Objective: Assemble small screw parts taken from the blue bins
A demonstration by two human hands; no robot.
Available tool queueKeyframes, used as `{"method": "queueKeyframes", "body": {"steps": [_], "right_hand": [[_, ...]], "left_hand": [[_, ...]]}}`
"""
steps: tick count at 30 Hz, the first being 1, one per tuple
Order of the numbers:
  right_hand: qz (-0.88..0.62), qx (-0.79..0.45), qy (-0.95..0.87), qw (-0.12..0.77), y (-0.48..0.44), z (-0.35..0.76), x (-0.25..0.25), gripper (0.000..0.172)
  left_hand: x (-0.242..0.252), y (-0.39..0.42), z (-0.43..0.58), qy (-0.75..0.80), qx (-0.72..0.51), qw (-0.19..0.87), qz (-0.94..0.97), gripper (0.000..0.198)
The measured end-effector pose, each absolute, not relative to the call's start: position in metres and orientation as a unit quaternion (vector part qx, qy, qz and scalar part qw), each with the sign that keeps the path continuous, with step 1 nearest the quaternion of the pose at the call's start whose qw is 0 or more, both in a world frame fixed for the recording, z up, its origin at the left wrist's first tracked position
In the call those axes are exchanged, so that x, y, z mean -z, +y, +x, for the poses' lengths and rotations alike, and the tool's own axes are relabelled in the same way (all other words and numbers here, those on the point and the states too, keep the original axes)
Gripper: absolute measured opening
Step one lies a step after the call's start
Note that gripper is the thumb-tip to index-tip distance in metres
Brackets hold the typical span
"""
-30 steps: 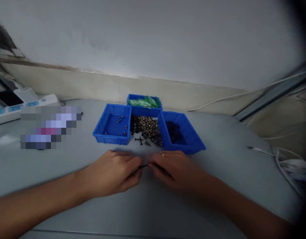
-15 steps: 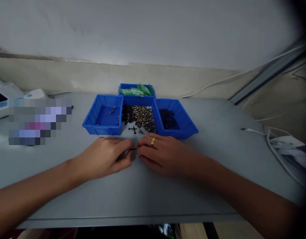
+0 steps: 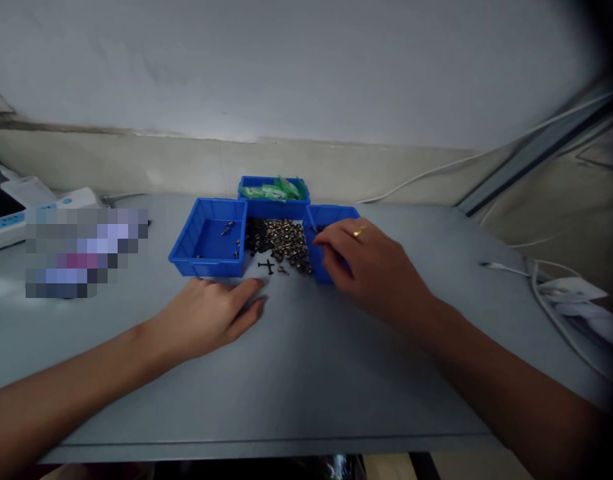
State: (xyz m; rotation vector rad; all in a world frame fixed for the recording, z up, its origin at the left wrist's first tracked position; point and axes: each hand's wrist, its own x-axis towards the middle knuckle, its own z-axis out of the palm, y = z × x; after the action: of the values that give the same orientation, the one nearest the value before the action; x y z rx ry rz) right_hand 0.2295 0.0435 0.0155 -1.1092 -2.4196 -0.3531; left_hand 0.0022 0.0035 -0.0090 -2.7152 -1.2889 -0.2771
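My left hand [image 3: 211,317] rests on the grey table, thumb and index finger apart with nothing between them. Over the right blue bin [image 3: 331,212] is my right hand [image 3: 374,263], wearing a gold-coloured ring. Its fingers are drawn together near the bin's left wall; whatever they hold is too small and dark to make out. Most of that bin's contents are hidden behind the hand. Between the bins lies a heap of brass-coloured screw-like parts [image 3: 286,241] beside black parts [image 3: 257,235]. In front of the heap are crossed black pieces [image 3: 266,267] and a small metal part [image 3: 283,271].
The left blue bin [image 3: 206,269] holds several small metal parts. Behind stands another blue bin [image 3: 274,208] with green plastic packets [image 3: 276,191]. A white power strip [image 3: 76,200] and a pixelated object [image 3: 86,257] are at left, a white cable [image 3: 506,268] at right.
My right hand has moved away from the left, up and right over the right bin. The thin black piece between both hands is out of sight, and my left finger and thumb have parted.
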Motion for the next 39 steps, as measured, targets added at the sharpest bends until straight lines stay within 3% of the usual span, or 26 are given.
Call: {"method": "queueKeyframes", "body": {"steps": [4, 9, 12, 15, 23, 39], "right_hand": [[-0.453, 0.15, -0.853, 0.209, 0.057, 0.237, -0.012, 0.03], [-0.344, 0.11, -0.895, 0.261, 0.046, 0.228, -0.011, 0.028], [-0.257, 0.058, -0.944, 0.201, 0.031, 0.218, -0.009, 0.024], [-0.275, 0.008, -0.953, 0.124, 0.02, 0.209, -0.001, 0.025], [-0.365, 0.022, -0.928, 0.078, 0.02, 0.196, 0.019, 0.036], [-0.244, -0.032, -0.961, 0.124, 0.023, 0.203, 0.009, 0.025]], "left_hand": [[0.011, 0.005, 0.002, -0.445, 0.06, 0.075, -0.89, 0.031], [0.012, 0.006, 0.001, -0.454, 0.063, 0.063, -0.887, 0.032], [0.014, 0.006, 0.001, -0.457, 0.068, 0.046, -0.886, 0.033], [0.015, 0.007, 0.002, -0.464, 0.068, 0.033, -0.883, 0.032], [0.014, 0.006, 0.004, -0.475, 0.045, 0.044, -0.878, 0.028], [0.017, 0.007, 0.002, -0.481, 0.034, 0.049, -0.875, 0.032]]}}
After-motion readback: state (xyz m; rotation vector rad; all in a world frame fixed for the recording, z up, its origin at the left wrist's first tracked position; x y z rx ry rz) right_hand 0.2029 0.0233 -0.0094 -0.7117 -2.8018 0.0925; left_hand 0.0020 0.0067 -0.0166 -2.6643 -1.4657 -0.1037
